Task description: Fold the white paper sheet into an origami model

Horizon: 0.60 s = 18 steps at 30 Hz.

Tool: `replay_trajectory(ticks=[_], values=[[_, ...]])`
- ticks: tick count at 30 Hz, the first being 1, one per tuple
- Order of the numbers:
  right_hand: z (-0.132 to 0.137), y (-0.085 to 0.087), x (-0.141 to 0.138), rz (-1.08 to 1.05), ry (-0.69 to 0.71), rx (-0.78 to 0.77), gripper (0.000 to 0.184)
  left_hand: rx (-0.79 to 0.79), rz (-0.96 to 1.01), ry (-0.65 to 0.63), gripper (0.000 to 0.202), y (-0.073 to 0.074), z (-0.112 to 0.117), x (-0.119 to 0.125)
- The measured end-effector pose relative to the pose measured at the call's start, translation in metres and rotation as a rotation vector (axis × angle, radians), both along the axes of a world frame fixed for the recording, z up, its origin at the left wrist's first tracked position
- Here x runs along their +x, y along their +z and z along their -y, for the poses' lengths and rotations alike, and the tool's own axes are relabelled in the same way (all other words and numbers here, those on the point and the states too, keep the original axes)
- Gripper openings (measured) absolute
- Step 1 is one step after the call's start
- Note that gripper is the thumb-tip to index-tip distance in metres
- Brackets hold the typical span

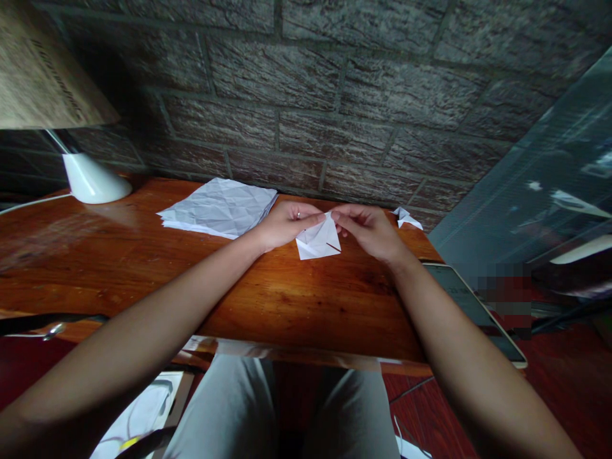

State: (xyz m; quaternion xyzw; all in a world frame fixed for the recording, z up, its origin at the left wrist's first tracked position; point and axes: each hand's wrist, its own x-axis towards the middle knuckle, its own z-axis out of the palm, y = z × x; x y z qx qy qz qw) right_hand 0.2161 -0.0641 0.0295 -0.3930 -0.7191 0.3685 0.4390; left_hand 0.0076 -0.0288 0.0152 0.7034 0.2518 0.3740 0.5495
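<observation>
A small folded piece of white paper (318, 242) rests on the wooden table (268, 299) near the brick wall. My left hand (285, 223) pinches its top left edge, a ring on one finger. From the other side, my right hand (368, 229) pinches the paper's top point. Both hands have their fingertips pressed together on the paper and meet above it.
A stack of creased white sheets (220, 207) lies to the left of my hands. A small folded paper figure (407, 218) sits at the right. A white lamp base (93, 180) stands far left. A phone (478, 312) lies at the table's right edge.
</observation>
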Motion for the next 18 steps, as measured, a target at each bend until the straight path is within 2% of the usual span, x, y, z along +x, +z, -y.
replay_trajectory(ticks=[18], values=[[-0.0003,-0.0019,-0.0013,-0.033,-0.001,-0.009,0.032,0.09,-0.018,0.011,0.034,-0.0025,-0.0016,-0.0013]])
